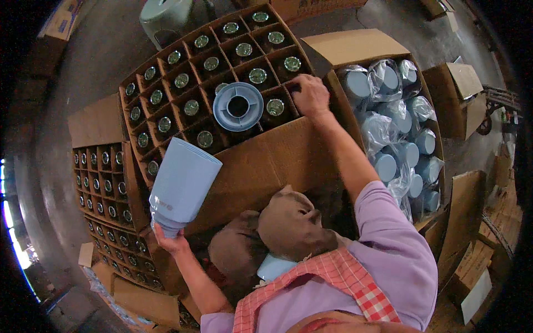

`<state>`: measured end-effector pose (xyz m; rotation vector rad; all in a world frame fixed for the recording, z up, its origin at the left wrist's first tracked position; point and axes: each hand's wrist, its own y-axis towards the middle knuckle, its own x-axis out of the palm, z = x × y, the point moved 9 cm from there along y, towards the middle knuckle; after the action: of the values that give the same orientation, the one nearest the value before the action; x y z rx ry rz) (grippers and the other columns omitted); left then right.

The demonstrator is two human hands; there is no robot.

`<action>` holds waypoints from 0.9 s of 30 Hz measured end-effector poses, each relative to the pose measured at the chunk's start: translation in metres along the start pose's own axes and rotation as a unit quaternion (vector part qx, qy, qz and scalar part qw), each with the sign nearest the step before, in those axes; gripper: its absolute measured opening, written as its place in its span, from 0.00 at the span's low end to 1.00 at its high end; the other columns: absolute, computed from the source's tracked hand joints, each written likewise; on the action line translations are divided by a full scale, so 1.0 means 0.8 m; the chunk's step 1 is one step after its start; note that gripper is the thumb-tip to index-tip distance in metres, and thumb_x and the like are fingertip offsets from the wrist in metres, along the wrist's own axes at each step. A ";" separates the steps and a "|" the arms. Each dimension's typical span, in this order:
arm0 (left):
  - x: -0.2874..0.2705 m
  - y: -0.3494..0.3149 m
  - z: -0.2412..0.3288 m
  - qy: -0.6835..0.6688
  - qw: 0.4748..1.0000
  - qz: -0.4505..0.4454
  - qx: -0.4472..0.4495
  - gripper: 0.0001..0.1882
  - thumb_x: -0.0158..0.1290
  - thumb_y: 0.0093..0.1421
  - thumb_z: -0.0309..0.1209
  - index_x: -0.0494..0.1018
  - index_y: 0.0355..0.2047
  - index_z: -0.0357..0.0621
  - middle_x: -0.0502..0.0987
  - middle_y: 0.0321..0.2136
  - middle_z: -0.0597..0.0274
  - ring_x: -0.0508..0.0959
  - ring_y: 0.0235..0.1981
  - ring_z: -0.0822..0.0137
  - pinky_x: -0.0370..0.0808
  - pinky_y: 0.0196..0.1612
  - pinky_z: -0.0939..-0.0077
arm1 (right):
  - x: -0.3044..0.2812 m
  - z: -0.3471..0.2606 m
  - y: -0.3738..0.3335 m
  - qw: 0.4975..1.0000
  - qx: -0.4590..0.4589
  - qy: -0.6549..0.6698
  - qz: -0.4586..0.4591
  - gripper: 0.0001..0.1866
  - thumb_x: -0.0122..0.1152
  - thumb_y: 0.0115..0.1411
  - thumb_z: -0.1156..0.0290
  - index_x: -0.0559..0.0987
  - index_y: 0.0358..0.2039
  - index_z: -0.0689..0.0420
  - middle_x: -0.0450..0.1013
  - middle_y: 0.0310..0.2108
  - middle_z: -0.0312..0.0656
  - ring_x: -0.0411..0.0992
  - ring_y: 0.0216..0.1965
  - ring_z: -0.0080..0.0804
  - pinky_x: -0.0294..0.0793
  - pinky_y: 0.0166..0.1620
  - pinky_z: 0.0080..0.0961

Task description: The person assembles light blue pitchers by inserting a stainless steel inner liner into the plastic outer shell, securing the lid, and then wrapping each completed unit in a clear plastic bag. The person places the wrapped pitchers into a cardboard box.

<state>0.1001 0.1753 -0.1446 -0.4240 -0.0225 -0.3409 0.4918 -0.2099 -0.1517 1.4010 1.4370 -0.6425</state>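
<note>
My left hand (pixel 170 238) is closed around the narrow neck of a light-blue tapered plastic container (pixel 185 180), its wide end tilted up. In front of me stands a large carton split by cardboard dividers (pixel 225 105); glass pieces with clear round tops (pixel 275 107) fill its cells. On top of the dividers rests a round blue plastic part (pixel 238 89) with spokes and a dark centre hole. My right hand (pixel 311 95) reaches to the carton's near right cell, fingers bent down at the divider's edge. The fingertips are partly hidden, and what they grip cannot be made out.
Right of the carton, an open box (pixel 327 47) holds several blue cylindrical pieces (pixel 385 166) in clear plastic bags. More divided cartons of glass (pixel 102 183) stand at the left. A green stool (pixel 166 19) is beyond. Carton flaps (pixel 266 161) stick out between me and the cells.
</note>
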 end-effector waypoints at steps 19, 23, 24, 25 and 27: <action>0.014 -0.036 0.068 -0.098 0.978 -0.171 0.068 0.29 0.41 0.55 0.46 0.61 0.52 0.38 0.66 0.48 0.51 0.69 0.47 0.54 0.67 0.48 0.56 | -0.329 -0.141 -0.041 0.799 -0.223 0.354 -0.432 0.36 0.69 0.27 0.70 0.74 0.44 0.59 0.73 0.37 0.42 0.70 0.40 0.30 0.67 0.46 0.25; 0.020 -0.022 0.038 -0.256 0.895 -0.365 0.006 0.32 0.45 0.52 0.46 0.61 0.51 0.33 0.70 0.44 0.48 0.72 0.43 0.56 0.70 0.46 0.59 | -0.308 -0.220 -0.154 0.640 -0.185 0.459 -0.588 0.39 0.70 0.29 0.71 0.69 0.47 0.65 0.71 0.39 0.45 0.70 0.39 0.29 0.69 0.45 0.26; 0.039 -0.039 0.040 -0.206 0.904 -0.374 -0.011 0.34 0.47 0.50 0.47 0.61 0.50 0.33 0.69 0.45 0.49 0.71 0.44 0.57 0.69 0.46 0.62 | -0.299 -0.224 -0.175 0.618 -0.135 0.492 -0.598 0.41 0.73 0.29 0.68 0.67 0.47 0.66 0.70 0.40 0.46 0.70 0.38 0.30 0.69 0.44 0.26; 0.055 -0.059 0.048 -0.155 0.910 -0.384 -0.024 0.35 0.48 0.48 0.48 0.61 0.50 0.33 0.68 0.45 0.49 0.71 0.44 0.57 0.69 0.46 0.64 | -0.273 -0.215 -0.189 0.585 -0.094 0.535 -0.602 0.41 0.73 0.31 0.71 0.64 0.48 0.65 0.69 0.37 0.44 0.70 0.35 0.27 0.70 0.40 0.25; 0.094 -0.148 0.102 -0.087 0.889 -0.448 0.043 0.40 0.51 0.43 0.50 0.59 0.51 0.34 0.67 0.46 0.51 0.67 0.48 0.58 0.65 0.49 0.65 | -0.265 -0.214 -0.209 0.611 0.000 0.568 -0.552 0.32 0.72 0.35 0.69 0.67 0.41 0.63 0.69 0.31 0.40 0.69 0.30 0.21 0.70 0.34 0.18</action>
<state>0.1363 0.0830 -0.0155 -0.3315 -0.4188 -1.2106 0.2523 -0.1797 0.0578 0.6271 3.4280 -0.3808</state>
